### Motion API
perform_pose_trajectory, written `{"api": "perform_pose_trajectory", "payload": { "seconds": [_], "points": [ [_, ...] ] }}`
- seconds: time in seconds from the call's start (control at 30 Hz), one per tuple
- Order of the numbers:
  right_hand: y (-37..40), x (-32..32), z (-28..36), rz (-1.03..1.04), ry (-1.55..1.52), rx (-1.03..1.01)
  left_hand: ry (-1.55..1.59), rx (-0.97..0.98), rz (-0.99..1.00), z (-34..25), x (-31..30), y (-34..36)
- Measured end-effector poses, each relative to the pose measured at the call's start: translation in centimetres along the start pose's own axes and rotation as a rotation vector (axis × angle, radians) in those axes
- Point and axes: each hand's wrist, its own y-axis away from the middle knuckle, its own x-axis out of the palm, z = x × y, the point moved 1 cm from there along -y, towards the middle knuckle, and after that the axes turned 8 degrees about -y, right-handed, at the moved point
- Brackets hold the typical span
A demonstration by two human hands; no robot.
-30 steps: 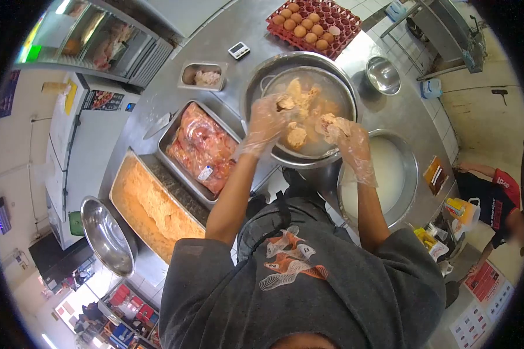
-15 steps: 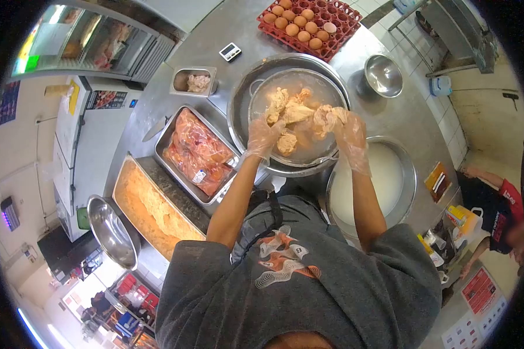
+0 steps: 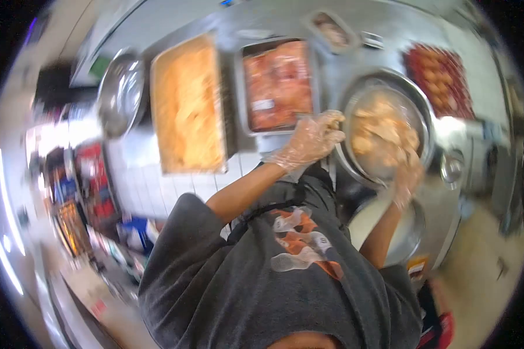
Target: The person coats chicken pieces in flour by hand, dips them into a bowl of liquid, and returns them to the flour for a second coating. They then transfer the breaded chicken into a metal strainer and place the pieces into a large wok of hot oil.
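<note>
Coated piece point(image 3: 334, 119) — clasped at the fingertips of the left hand point(image 3: 311, 138), well apart from the right hand point(image 3: 409, 174), long axis too blurred to tell — with the metal bowl point(image 3: 426, 119) just right of those fingers and more pieces point(image 3: 384, 126) inside it, near the right fingers, their grip unclear.

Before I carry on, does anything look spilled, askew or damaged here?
Nothing stands out. The coated pieces lie inside the large metal bowl, and the wrapped meat sits within its tray. Motion blur could hide small spills.
</note>
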Motion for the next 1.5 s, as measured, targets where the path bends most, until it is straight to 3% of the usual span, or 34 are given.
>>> {"api": "perform_pose_trajectory", "payload": {
  "seconds": [0.03,0.17,0.27,0.33,0.37,0.4,0.43,0.47,0.5,0.57,0.63,0.77,0.87,0.93,1.03,1.13,1.23,1.33,1.43,1.5],
  "points": [
    [-0.1,-2.1,4.6,0.127,-0.265,0.047,0.05,-0.032,-0.031,0.9,-1.7,1.3],
    [1.1,1.9,10.2,0.318,-0.617,-0.048,0.016,-0.138,-0.361,4.4,-9.5,6.8],
    [3.7,3.9,22.7,0.548,-0.692,-0.253,-0.039,-0.342,-0.531,10.7,-15.4,10.9],
    [6.7,6.2,30.5,0.648,-0.774,-0.323,-0.35,-0.27,-0.551,18.7,-18.8,14.2],
    [8.3,8.1,34.1,0.695,-0.812,-0.378,-0.513,-0.325,-0.513,21.1,-20.4,15.0],
    [9.7,9.2,37.9,0.709,-0.723,-0.555,-0.674,-0.375,-0.472,23.2,-21.8,15.4],
    [11.4,11.1,40.9,0.831,-0.816,-0.512,-0.831,-0.423,-0.43,25.3,-23.0,15.3],
    [12.8,15.1,43.3,0.819,-0.856,-0.646,-0.845,-0.37,-0.381,27.6,-24.1,14.8],
    [13.4,20.3,44.1,0.723,-0.67,-0.777,-0.86,-0.317,-0.329,29.9,-25.1,14.2],
    [15.4,25.1,47.2,0.748,-0.263,-0.71,-0.901,-0.209,-0.302,33.0,-26.4,13.2],
    [17.8,29.5,46.4,0.763,-0.072,-0.681,-0.952,-0.108,-0.357,34.4,-26.5,12.7],
    [23.4,32.0,47.3,0.907,0.518,-0.428,-1.009,-0.03,-0.115,38.9,-26.0,14.4],
    [27.2,40.5,39.7,0.798,0.469,-0.681,-0.994,0.039,-0.1,38.7,-26.0,14.4],
    [26.7,34.4,42.7,0.875,0.412,-0.56,-1.084,-0.014,-0.035,40.2,-24.5,14.2],
    [25.8,32.7,43.3,0.974,0.404,-0.498,-0.893,-0.024,0.261,37.6,-26.5,13.7],
    [24.7,29.9,45.3,1.095,0.334,-0.383,-0.873,0.255,-0.256,34.1,-28.9,12.9],
    [24.4,30.2,45.7,1.074,0.221,-0.299,-0.747,0.264,-0.341,32.5,-28.4,8.2],
    [24.7,31.4,44.5,0.937,0.075,-0.374,-0.64,0.036,-0.345,36.2,-26.6,0.2],
    [25.6,33.4,42.7,0.784,0.074,-0.444,-0.442,-0.19,-0.149,40.4,-26.2,-7.4],
    [25.5,33.6,42.3,0.769,0.076,-0.458,-0.519,-0.169,-0.088,41.1,-26.3,-10.0]
  ]
}}
